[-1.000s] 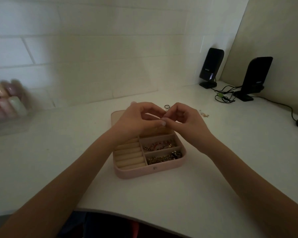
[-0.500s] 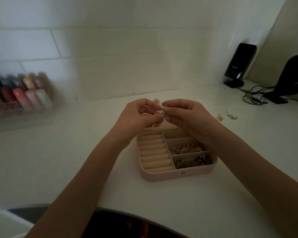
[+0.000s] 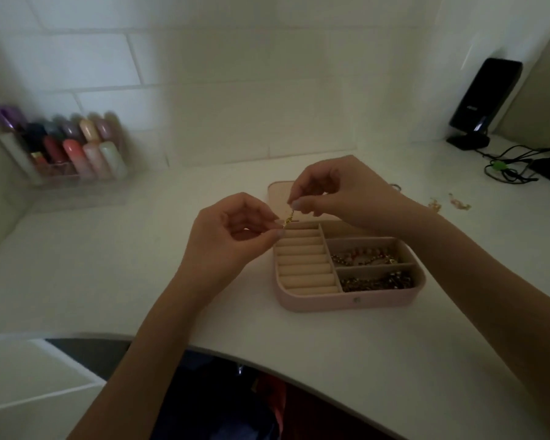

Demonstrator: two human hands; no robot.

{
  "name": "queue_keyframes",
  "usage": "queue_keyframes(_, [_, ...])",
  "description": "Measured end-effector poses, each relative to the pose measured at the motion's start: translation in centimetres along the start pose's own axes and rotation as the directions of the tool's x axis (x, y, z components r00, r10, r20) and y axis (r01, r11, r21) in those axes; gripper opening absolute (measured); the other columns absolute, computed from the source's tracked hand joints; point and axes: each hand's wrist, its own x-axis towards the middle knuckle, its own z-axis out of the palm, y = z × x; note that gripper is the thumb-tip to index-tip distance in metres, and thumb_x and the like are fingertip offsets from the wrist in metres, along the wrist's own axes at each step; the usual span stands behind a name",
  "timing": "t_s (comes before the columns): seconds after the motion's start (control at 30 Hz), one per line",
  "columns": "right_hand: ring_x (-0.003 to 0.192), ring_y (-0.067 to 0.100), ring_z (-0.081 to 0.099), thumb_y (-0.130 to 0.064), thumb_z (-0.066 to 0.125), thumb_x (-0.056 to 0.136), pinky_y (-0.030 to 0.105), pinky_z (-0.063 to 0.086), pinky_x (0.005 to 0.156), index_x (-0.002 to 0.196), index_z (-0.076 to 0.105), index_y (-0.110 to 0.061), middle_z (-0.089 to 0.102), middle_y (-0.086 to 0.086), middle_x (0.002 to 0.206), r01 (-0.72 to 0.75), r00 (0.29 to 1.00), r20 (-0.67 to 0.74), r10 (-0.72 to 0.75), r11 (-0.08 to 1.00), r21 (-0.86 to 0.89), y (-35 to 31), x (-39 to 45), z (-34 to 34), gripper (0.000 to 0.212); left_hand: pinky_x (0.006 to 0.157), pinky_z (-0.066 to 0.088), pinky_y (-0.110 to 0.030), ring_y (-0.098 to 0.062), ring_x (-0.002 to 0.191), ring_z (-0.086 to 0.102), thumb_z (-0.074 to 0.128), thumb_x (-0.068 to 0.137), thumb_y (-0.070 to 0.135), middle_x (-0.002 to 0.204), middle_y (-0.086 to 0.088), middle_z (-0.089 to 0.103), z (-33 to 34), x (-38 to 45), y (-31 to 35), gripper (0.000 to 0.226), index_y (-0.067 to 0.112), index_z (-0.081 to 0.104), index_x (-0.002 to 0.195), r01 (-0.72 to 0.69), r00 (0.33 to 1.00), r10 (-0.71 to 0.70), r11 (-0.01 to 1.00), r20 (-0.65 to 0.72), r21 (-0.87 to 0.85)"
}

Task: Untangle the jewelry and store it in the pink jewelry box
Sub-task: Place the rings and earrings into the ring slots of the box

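The pink jewelry box [image 3: 346,302] lies open on the white desk, with ring rolls on its left side and two right compartments holding beaded chains [image 3: 362,258]. Above the box's back left corner a small gold piece of jewelry [image 3: 289,217] stretches between my hands. My left hand [image 3: 232,231] pinches its lower end. My right hand [image 3: 337,195] pinches its upper end. Two more gold pieces [image 3: 448,203] lie on the desk to the right of the box.
A clear organiser with several coloured bottles [image 3: 67,150] stands at the back left by the tiled wall. Two black devices [image 3: 483,103] and tangled cables [image 3: 505,168] sit at the back right. The desk's curved front edge [image 3: 299,373] runs below the box.
My hands have drawn apart, the left lower and the right higher, with the gold piece pulled out between them. The view has swung left, so the box sits further right.
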Motion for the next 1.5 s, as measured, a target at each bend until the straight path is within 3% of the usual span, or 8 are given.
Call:
queue_keyframes(0.1, [0.069, -0.006, 0.062, -0.008, 0.073, 0.078, 0.009, 0.046, 0.067, 0.080, 0.071, -0.016, 0.067, -0.015, 0.070, 0.046, 0.998, 0.049, -0.043, 0.997, -0.063, 0.2, 0.2, 1.3, 0.009, 0.072, 0.057, -0.022, -0.016, 0.075, 0.071, 0.077, 0.070, 0.000, 0.078, 0.001, 0.073, -0.4, -1.2, -0.1, 0.019, 0.009, 0.066, 0.082, 0.000, 1.000, 0.000, 1.000, -0.020, 0.020])
queue_keyframes(0.5, [0.067, -0.022, 0.051, -0.008, 0.071, 0.081, -0.003, 0.033, 0.061, 0.082, 0.073, -0.014, 0.059, -0.021, 0.070, 0.121, 0.991, 0.094, -0.099, 0.955, -0.270, 0.3, -0.6, 1.7, 0.006, 0.055, 0.043, -0.014, -0.004, 0.066, 0.065, 0.081, 0.069, 0.008, 0.074, 0.012, 0.072, 0.0, -1.9, -0.4, 0.016, 0.017, 0.069, 0.074, -0.101, 0.995, 0.095, 0.971, 0.039, 0.216])
queue_keyframes(0.8, [0.077, 0.004, 0.055, -0.015, 0.072, 0.080, 0.000, 0.034, 0.069, 0.081, 0.073, -0.019, 0.066, -0.012, 0.076, 0.127, 0.992, 0.022, -0.128, 0.935, -0.332, 1.0, -0.1, 1.9, 0.004, 0.054, 0.040, -0.016, -0.001, 0.071, 0.067, 0.078, 0.073, 0.009, 0.077, 0.014, 0.072, 0.2, -1.8, -0.7, 0.015, 0.020, 0.068, 0.074, -0.108, 0.994, 0.109, 0.957, 0.011, 0.270])
queue_keyframes(0.97, [0.077, 0.009, 0.054, -0.017, 0.072, 0.080, 0.003, 0.031, 0.068, 0.081, 0.072, -0.020, 0.060, -0.014, 0.074, 0.135, 0.990, 0.008, -0.143, 0.909, -0.394, 0.9, -0.2, 2.0, 0.003, 0.054, 0.038, -0.012, 0.002, 0.074, 0.067, 0.076, 0.076, 0.008, 0.076, 0.014, 0.072, 0.4, -1.7, -1.0, 0.012, 0.017, 0.068, 0.076, -0.104, 0.994, 0.106, 0.951, 0.009, 0.291])
queue_keyframes(1.1, [0.069, -0.001, 0.048, -0.018, 0.071, 0.082, -0.001, 0.032, 0.067, 0.083, 0.072, -0.018, 0.053, -0.022, 0.069, 0.112, 0.992, -0.012, -0.128, 0.903, -0.415, 0.8, -0.5, 1.9, 0.002, 0.054, 0.038, -0.009, 0.002, 0.074, 0.067, 0.076, 0.076, 0.006, 0.075, 0.014, 0.072, 0.3, -1.7, -1.2, 0.013, 0.017, 0.068, 0.076, -0.124, 0.991, 0.133, 0.941, -0.007, 0.314])
queue_keyframes(1.27, [0.075, 0.009, 0.050, -0.019, 0.072, 0.081, 0.017, 0.037, 0.068, 0.083, 0.075, -0.021, 0.062, -0.012, 0.074, 0.172, 0.985, 0.055, -0.165, 0.883, -0.437, 1.7, 0.1, 1.6, 0.003, 0.054, 0.037, -0.010, 0.001, 0.071, 0.067, 0.076, 0.076, 0.007, 0.078, 0.016, 0.071, 0.2, -1.6, -1.2, 0.015, 0.019, 0.067, 0.075, -0.120, 0.991, 0.133, 0.947, -0.025, 0.297])
queue_keyframes(1.4, [0.079, 0.014, 0.057, -0.019, 0.072, 0.082, 0.018, 0.042, 0.070, 0.086, 0.078, -0.023, 0.071, -0.008, 0.081, 0.188, 0.982, 0.057, -0.182, 0.878, -0.439, 2.1, 0.3, 1.7, 0.008, 0.053, 0.038, -0.012, 0.001, 0.071, 0.067, 0.076, 0.075, 0.008, 0.077, 0.016, 0.072, 0.3, -1.6, -1.1, 0.014, 0.018, 0.067, 0.076, -0.107, 0.993, 0.118, 0.955, -0.023, 0.277])
queue_keyframes(1.5, [0.094, 0.012, 0.063, -0.012, 0.069, 0.083, 0.001, 0.036, 0.072, 0.096, 0.077, -0.023, 0.074, -0.005, 0.101, 0.242, 0.969, 0.151, -0.194, 0.862, -0.445, 2.2, 0.0, 1.2, 0.019, 0.054, 0.038, -0.013, -0.003, 0.068, 0.067, 0.077, 0.075, 0.010, 0.075, 0.014, 0.072, 0.4, -1.7, -1.0, 0.014, 0.020, 0.067, 0.075, -0.105, 0.993, 0.114, 0.961, -0.021, 0.255])
